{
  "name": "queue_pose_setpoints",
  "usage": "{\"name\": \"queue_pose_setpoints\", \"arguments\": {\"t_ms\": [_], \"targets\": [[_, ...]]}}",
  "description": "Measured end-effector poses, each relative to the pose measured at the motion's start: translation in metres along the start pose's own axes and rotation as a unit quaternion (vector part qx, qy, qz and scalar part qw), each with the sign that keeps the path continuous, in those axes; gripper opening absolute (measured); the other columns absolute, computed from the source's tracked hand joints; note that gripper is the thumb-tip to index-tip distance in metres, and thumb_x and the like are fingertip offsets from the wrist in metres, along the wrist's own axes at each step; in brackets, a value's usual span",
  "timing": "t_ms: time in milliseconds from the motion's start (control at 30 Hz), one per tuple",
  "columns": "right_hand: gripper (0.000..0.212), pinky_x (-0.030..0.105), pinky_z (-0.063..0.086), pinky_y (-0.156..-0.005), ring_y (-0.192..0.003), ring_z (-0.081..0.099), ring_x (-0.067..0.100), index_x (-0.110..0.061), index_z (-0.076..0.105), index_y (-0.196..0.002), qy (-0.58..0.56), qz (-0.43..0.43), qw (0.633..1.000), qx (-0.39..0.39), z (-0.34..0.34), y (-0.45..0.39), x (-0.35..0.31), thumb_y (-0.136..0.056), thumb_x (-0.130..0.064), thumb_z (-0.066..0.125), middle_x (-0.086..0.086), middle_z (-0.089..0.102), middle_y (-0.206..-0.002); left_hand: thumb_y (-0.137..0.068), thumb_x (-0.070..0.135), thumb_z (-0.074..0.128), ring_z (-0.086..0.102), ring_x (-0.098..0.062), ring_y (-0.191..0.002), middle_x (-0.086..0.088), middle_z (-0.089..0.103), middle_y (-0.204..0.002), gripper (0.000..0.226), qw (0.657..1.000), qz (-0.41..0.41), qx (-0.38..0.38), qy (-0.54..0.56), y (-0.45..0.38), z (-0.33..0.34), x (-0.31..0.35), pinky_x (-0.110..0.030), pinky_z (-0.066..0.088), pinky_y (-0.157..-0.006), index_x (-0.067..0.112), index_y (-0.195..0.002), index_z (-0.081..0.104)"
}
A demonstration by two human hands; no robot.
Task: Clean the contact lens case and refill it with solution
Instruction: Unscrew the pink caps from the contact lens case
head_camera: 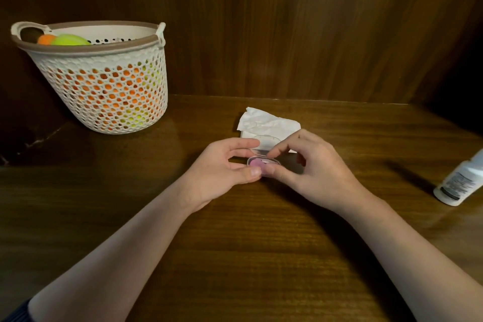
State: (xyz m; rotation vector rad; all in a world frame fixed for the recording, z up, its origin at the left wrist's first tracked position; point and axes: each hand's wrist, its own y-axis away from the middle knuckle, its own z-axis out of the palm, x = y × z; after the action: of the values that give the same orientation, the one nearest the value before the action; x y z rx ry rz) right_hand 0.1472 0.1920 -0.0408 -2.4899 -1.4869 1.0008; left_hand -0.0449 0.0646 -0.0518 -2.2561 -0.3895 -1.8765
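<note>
A small clear contact lens case (262, 164) with a pink inside stands open at the middle of the wooden table (235, 243), its clear lid (265, 141) tilted up at the back. My left hand (224, 167) pinches the case's left end between thumb and fingers. My right hand (311, 170) pinches its right end, one fingertip reaching over the rim. A white bottle of solution (460, 183) lies tilted at the right edge of the view. A crumpled white tissue (269, 123) lies just behind the case.
A white perforated basket (104, 102) with a brown rim stands at the back left and holds orange and yellow-green things. A dark wooden wall closes the back of the table.
</note>
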Motion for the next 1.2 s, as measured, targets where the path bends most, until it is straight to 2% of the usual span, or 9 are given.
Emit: {"name": "queue_pose_setpoints", "arguments": {"t_ms": [167, 533, 600, 667, 767, 900, 1000, 1133, 1200], "targets": [[0.039, 0.021, 0.045, -0.084, -0.112, 0.052, -0.005, -0.048, 0.07, -0.101, 0.023, 0.008, 0.999, -0.039, 0.005, -0.002, 0.005, -0.08, -0.081, 0.069, -0.028, 0.058, -0.108, -0.088, 0.008, 0.086, 0.075, -0.019, -0.117, 0.005, 0.069, -0.137, 0.06, 1.0, -0.003, 0.01, 0.0, 0.0, 0.0, 0.0, -0.044, 0.064, -0.097, 0.031, -0.14, 0.065], [0.033, 0.013, 0.038, -0.08, -0.108, 0.054, -0.011, -0.045, 0.069, -0.096, -0.005, 0.015, 1.0, -0.017, 0.008, -0.001, 0.001, -0.078, -0.071, 0.078, -0.032, 0.065, -0.1, -0.088, 0.009, 0.086, 0.077, -0.016, -0.113, 0.004, 0.07, -0.135, 0.059, 1.0, -0.003, 0.006, 0.014, 0.0, 0.001, -0.001, -0.042, 0.065, -0.096, 0.03, -0.14, 0.065], [0.027, 0.014, 0.039, -0.079, -0.11, 0.052, -0.017, -0.046, 0.068, -0.092, -0.028, 0.012, 0.999, -0.014, 0.008, -0.001, -0.002, -0.078, -0.067, 0.08, -0.039, 0.065, -0.103, -0.088, 0.009, 0.086, 0.077, -0.017, -0.114, 0.004, 0.069, -0.136, 0.06, 1.0, -0.003, 0.007, 0.017, 0.0, 0.001, -0.001, -0.043, 0.064, -0.096, 0.03, -0.14, 0.065], [0.024, 0.016, 0.04, -0.075, -0.11, 0.05, -0.021, -0.048, 0.066, -0.089, -0.041, 0.016, 0.999, -0.016, 0.007, -0.001, -0.003, -0.079, -0.061, 0.084, -0.052, 0.058, -0.108, -0.088, 0.008, 0.086, 0.077, -0.018, -0.114, 0.004, 0.07, -0.136, 0.06, 1.0, -0.004, 0.008, 0.021, -0.001, 0.001, -0.002, -0.044, 0.064, -0.096, 0.031, -0.139, 0.066], [0.022, 0.018, 0.041, -0.073, -0.108, 0.049, -0.02, -0.049, 0.066, -0.089, -0.046, 0.02, 0.999, -0.015, 0.008, 0.0, -0.003, -0.081, -0.058, 0.085, -0.056, 0.054, -0.109, -0.088, 0.006, 0.086, 0.077, -0.019, -0.113, 0.003, 0.069, -0.137, 0.059, 1.0, -0.003, 0.007, 0.025, -0.001, 0.001, -0.003, -0.044, 0.064, -0.096, 0.031, -0.138, 0.066], [0.016, 0.02, 0.039, -0.074, -0.108, 0.051, -0.017, -0.048, 0.069, -0.089, -0.062, 0.019, 0.998, -0.002, 0.009, -0.001, 0.0, -0.086, -0.056, 0.082, -0.051, 0.059, -0.107, -0.089, 0.004, 0.084, 0.077, -0.019, -0.113, 0.002, 0.068, -0.138, 0.06, 0.999, -0.004, 0.007, 0.033, -0.001, 0.001, -0.002, -0.044, 0.064, -0.096, 0.029, -0.141, 0.065], [0.012, 0.014, 0.043, -0.074, -0.106, 0.057, -0.013, -0.045, 0.07, -0.093, -0.082, 0.034, 0.996, 0.004, 0.01, -0.001, 0.002, -0.091, -0.048, 0.082, -0.043, 0.065, -0.106, -0.089, 0.007, 0.086, 0.077, -0.018, -0.114, 0.004, 0.069, -0.137, 0.059, 1.0, -0.003, 0.01, 0.025, 0.0, 0.001, -0.001, -0.043, 0.065, -0.095, 0.03, -0.139, 0.065], [0.014, 0.011, 0.053, -0.074, -0.096, 0.068, -0.002, -0.041, 0.071, -0.103, -0.17, 0.051, 0.979, 0.097, 0.007, -0.001, 0.006, -0.097, -0.032, 0.08, -0.03, 0.072, -0.101, -0.088, 0.002, 0.085, 0.078, -0.019, -0.112, 0.001, 0.07, -0.135, 0.059, 0.999, -0.004, 0.023, 0.03, 0.001, -0.001, 0.0, -0.044, 0.065, -0.096, 0.028, -0.137, 0.066], [0.011, 0.012, 0.054, -0.073, -0.095, 0.069, -0.004, -0.039, 0.072, -0.104, -0.178, 0.086, 0.972, 0.126, 0.004, -0.002, 0.011, -0.099, -0.031, 0.078, -0.032, 0.072, -0.1, -0.087, 0.0, 0.085, 0.079, -0.02, -0.109, -0.001, 0.071, -0.133, 0.058, 0.999, -0.003, 0.029, 0.03, 0.001, -0.003, 0.001, -0.045, 0.065, -0.096, 0.027, -0.134, 0.065]]}}
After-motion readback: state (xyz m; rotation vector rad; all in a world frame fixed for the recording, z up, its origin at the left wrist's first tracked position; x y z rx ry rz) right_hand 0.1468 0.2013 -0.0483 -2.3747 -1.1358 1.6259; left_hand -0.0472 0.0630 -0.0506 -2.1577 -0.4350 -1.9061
